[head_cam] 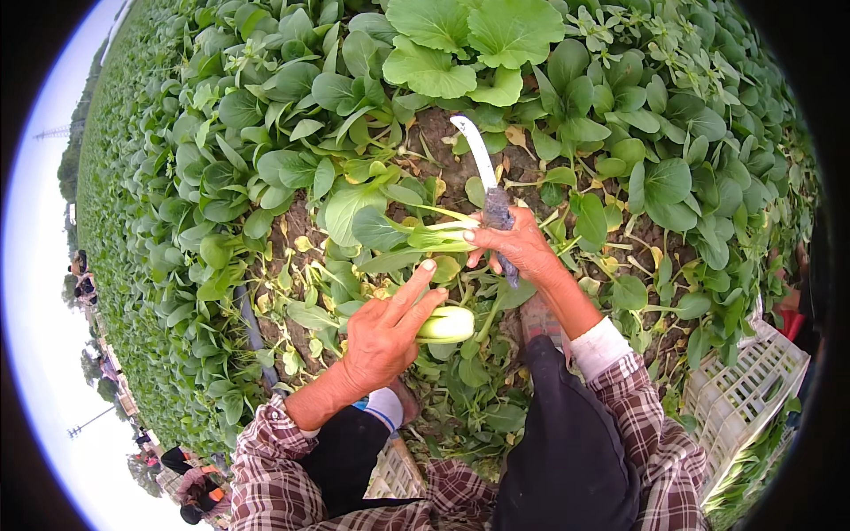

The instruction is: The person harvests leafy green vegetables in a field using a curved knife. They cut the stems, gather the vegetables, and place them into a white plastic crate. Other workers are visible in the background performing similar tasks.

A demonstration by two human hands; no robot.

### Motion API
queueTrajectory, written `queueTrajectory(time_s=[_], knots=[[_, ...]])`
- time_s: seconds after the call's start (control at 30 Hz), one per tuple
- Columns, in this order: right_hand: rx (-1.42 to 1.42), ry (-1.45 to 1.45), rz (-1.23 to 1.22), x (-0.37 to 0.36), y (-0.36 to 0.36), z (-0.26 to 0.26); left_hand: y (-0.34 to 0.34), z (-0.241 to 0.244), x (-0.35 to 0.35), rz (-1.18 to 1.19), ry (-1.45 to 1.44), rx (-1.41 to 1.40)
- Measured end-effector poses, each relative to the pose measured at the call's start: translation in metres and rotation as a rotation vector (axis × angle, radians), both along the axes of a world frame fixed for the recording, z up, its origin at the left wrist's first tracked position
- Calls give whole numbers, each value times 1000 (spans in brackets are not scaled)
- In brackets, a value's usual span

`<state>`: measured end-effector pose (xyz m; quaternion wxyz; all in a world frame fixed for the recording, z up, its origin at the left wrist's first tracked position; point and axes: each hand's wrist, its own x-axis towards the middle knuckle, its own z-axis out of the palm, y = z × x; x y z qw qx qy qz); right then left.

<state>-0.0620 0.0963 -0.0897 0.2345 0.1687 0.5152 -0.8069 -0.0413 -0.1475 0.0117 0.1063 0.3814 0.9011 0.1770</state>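
My right hand (514, 245) grips the dark, wrapped handle of a curved harvesting knife (479, 154), its pale blade pointing up the picture. The same hand pinches several stems of leafy greens (431, 237) between thumb and fingers, with the leaves spreading left. Lower down, my left hand (392, 328) is palm down over a bok choy head (448, 325), whose pale base shows right of the fingers. The thumb and part of that head are hidden beneath the hand. Two of its fingers stretch toward the greens.
Rows of bok choy plants (226, 166) surround a soil patch strewn with yellowed leaves (303, 243). A broad-leaved plant (465, 46) grows at the top. A white plastic crate (737, 398) stands at right, and another crate (392, 471) lies between my legs. Other people (196, 491) are at far left.
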Motion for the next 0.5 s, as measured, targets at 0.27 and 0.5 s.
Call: queueTrajectory(time_s=[0.27,0.5], knots=[[53,75,207,-4,-10,29,20,-29,-45,275,-38,-83],[719,124,335,-47,-19,-36,5,-41,-75,203,86,-302]])
